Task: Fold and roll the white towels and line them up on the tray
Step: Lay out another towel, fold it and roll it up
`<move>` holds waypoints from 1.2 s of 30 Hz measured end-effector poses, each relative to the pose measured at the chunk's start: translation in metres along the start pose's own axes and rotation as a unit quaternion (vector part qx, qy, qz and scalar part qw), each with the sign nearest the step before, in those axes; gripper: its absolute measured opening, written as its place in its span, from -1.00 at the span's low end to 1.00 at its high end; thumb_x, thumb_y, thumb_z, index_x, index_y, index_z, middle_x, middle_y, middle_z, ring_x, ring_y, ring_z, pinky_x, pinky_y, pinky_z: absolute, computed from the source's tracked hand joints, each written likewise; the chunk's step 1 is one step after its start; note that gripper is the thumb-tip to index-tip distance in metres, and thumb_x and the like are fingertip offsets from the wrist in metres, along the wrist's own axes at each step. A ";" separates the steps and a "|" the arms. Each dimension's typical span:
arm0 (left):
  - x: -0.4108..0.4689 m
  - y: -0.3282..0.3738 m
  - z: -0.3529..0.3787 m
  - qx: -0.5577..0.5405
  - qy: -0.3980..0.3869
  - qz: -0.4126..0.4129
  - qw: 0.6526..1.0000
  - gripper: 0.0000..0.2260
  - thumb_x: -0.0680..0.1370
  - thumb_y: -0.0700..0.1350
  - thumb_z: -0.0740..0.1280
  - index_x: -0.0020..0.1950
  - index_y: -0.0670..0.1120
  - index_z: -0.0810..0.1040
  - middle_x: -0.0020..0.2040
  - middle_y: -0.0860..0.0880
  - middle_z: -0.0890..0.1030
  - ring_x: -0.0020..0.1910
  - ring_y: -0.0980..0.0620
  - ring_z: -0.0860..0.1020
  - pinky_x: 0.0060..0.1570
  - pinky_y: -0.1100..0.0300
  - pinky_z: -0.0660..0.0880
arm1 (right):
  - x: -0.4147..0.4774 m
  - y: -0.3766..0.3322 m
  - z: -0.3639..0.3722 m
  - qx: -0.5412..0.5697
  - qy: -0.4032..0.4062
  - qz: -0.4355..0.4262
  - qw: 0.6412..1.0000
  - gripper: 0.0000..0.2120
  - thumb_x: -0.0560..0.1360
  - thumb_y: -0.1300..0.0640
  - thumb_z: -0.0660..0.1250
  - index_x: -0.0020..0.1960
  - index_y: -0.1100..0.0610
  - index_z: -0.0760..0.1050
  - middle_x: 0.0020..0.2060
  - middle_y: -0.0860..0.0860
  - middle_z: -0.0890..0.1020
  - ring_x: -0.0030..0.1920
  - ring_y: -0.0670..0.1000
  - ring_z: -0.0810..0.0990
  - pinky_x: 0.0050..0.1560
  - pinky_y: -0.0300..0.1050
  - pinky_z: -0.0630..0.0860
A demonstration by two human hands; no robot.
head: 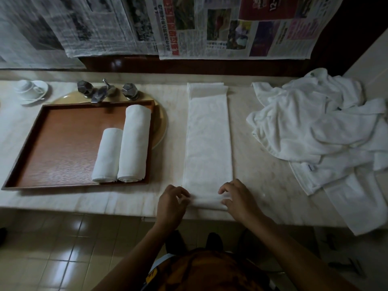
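You stand at a pale marble surface (262, 181) that runs along a dark wall, with newspaper sheets (189, 28) hanging over that wall and a glossy tiled floor (52, 248) below the near edge.

One folded towel (207, 139) lies as a long narrow strip straight ahead of your hands, reaching away towards the wall. Its near end is turned up into the start of a roll. Your left hand (172, 201) and right hand (237, 198) both curl their fingers over that small roll, one at each end, grasping it.

Ahead and to the left of your left hand sits one brown wooden tray (63, 143), set over a beige sink basin (161, 122). It holds two rolled towels, touching side by side against the tray's right wall: a shorter roll (107, 156) and a longer roll (134, 143) on its right.

Beyond the tray stands one metal faucet (100, 94) with two faceted knobs (85, 87). Further left, one white cup (24, 86) rests on one saucer (38, 92).

Ahead and to the right of your right hand lies one loose heap of white towels (315, 127), spilling over the near edge; you cannot tell how many pieces it holds.
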State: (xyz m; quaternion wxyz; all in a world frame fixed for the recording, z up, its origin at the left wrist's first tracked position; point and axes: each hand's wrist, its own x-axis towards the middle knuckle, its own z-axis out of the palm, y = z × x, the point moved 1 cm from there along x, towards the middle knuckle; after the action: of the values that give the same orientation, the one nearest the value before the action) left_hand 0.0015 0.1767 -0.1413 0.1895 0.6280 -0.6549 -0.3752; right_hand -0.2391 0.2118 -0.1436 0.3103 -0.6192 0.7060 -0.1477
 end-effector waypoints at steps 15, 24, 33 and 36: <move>-0.015 -0.018 0.021 0.244 -0.029 0.288 0.925 -0.51 0.31 -0.22 0.55 0.18 0.01 0.50 0.09 0.00 0.52 0.00 0.00 0.44 -0.07 0.14 0.54 | -0.028 -0.006 0.025 -0.117 0.041 -0.099 0.987 -0.72 0.52 0.22 0.36 0.21 0.02 0.52 0.12 -0.07 0.49 0.08 -0.01 0.45 -0.03 -0.09 0.54; 0.010 -0.012 0.009 0.330 -0.080 0.350 0.873 -0.67 0.35 -0.15 0.49 0.09 -0.04 0.59 -0.03 -0.02 0.59 -0.11 -0.02 0.51 -0.10 0.08 0.50 | -0.014 -0.003 0.016 -0.163 0.009 -0.125 0.979 -0.74 0.50 0.20 0.41 0.14 -0.04 0.55 0.05 -0.11 0.61 0.06 0.04 0.54 -0.02 -0.05 0.45; 0.054 0.033 -0.026 0.184 -0.216 0.115 0.952 -0.86 0.56 -0.09 0.44 0.10 0.02 0.74 -0.02 0.07 0.73 -0.09 0.13 0.65 -0.01 0.16 0.61 | -0.029 -0.019 0.022 -0.143 0.076 -0.145 0.976 -0.56 0.47 0.21 0.48 0.33 0.08 0.57 0.24 0.04 0.62 0.22 0.10 0.59 0.22 0.07 0.58; 0.062 0.033 -0.030 0.140 -0.208 0.058 0.966 -0.88 0.52 -0.07 0.53 0.03 -0.03 0.73 -0.11 0.08 0.70 -0.19 0.21 0.62 -0.12 0.24 0.57 | -0.044 -0.020 0.046 -0.236 0.075 -0.175 0.953 -0.44 0.52 0.14 0.31 0.52 0.14 0.40 0.48 0.15 0.46 0.49 0.21 0.42 0.51 0.25 0.30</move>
State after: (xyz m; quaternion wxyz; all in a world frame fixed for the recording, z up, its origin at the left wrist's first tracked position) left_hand -0.0081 0.1075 -0.1120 -0.0191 0.5175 -0.7611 -0.3905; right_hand -0.1930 0.2585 -0.1552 0.0712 -0.7759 0.6223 -0.0748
